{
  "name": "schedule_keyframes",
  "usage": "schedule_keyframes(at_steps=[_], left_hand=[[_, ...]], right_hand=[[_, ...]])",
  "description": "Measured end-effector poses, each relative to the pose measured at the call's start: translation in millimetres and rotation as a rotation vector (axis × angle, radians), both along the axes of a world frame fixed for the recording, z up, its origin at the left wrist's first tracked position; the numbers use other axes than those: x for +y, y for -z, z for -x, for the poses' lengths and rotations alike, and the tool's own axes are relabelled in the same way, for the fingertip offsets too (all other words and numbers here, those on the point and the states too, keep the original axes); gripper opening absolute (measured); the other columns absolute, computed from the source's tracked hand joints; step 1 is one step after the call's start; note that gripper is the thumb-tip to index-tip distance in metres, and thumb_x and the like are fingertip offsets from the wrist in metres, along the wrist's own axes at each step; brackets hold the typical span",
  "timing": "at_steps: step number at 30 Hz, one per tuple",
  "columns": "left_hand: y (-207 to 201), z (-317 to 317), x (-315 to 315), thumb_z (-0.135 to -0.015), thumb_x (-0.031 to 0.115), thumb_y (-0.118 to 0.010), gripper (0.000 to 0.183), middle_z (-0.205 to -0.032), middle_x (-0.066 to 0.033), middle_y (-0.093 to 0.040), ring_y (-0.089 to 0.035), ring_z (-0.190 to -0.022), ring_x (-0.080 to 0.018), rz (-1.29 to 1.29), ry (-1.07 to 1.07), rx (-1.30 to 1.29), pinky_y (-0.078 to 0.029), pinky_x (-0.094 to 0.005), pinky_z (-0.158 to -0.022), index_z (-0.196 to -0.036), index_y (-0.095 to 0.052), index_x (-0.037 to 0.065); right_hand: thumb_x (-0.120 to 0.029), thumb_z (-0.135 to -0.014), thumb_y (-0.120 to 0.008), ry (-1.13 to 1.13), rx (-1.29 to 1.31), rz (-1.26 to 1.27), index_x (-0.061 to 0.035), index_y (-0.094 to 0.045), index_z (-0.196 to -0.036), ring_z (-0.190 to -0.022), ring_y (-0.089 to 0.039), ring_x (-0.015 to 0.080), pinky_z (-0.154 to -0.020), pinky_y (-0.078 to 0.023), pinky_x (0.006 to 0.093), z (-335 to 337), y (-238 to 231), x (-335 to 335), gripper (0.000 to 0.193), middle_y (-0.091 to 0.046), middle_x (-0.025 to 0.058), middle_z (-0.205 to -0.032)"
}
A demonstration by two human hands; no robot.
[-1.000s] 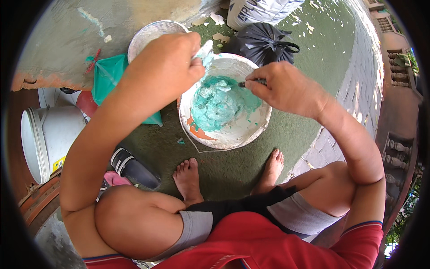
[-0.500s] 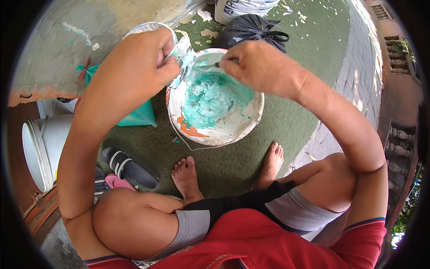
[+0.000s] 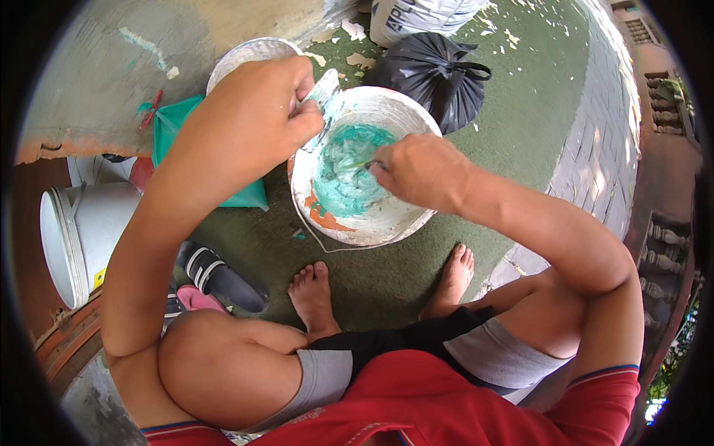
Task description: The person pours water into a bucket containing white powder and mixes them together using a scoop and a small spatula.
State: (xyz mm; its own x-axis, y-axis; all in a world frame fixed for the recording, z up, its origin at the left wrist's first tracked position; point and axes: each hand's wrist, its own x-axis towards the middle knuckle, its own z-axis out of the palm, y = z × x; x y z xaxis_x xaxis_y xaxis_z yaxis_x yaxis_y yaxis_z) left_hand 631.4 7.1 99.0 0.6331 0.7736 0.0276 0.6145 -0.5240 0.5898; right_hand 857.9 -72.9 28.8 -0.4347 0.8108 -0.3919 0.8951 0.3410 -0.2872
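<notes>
Between my feet and the wall stands a white bucket [image 3: 401, 227] with orange patches and a wire handle. Thick teal and white paste [image 3: 346, 189] lies in it, swirled and streaky. My right hand [image 3: 420, 171] is closed around a thin tool, its end in the paste; my fingers hide most of it, so its kind is unclear. At the bucket's far left rim my left hand [image 3: 282, 100] pinches a flat piece smeared with white and teal [image 3: 324, 89]. I cannot make out what that piece is.
A tied black plastic bag [image 3: 428, 74] and a white sack [image 3: 424, 18] stand beyond the bucket. Another white container [image 3: 249, 50], a teal bag [image 3: 249, 195], a tipped white pail [image 3: 89, 238] and dark slides [image 3: 227, 282] are on the left. Paint flakes litter the green floor.
My right hand has moved down and nearer over the bucket, taking the tool through the paste, which shows a fresh swirl. My left hand stays at the rim. The whole view has shifted slightly.
</notes>
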Motion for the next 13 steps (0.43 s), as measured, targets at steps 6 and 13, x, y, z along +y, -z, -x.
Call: schedule_keyframes(at_steps=[6, 13], left_hand=[[1.7, 0.1, 4.0, -0.085, 0.012, -0.062, 0.016, -0.066, -0.0074, -0.054, -0.051, -0.063, -0.0138, 0.27, -0.069, 0.025, -0.043, -0.032, -0.059, -0.088, -0.057, -0.003], [31.4, 5.9, 4.8, -0.09, 0.016, -0.06, 0.016, -0.073, -0.0045, -0.063, -0.056, -0.059, -0.0165, 0.141, 0.021, 0.055, -0.047, -0.0322, -0.059, -0.098, -0.063, 0.002]], right_hand=[[-0.028, -0.094, -0.054, -0.16, 0.031, -0.046, -0.0034, -0.068, -0.091, -0.073, -0.067, 0.039, -0.071, -0.054, 0.0483, 10.2, 20.5, -6.1, 0.028, -0.067, 0.0199, -0.074], [-0.024, -0.09, -0.061, -0.06, -0.019, 0.042, -0.0104, -0.071, -0.114, -0.084, -0.07, 0.0313, -0.081, -0.056, 0.0422, -27.4, -39.7, 4.6, 0.029, -0.071, 0.0189, -0.092]])
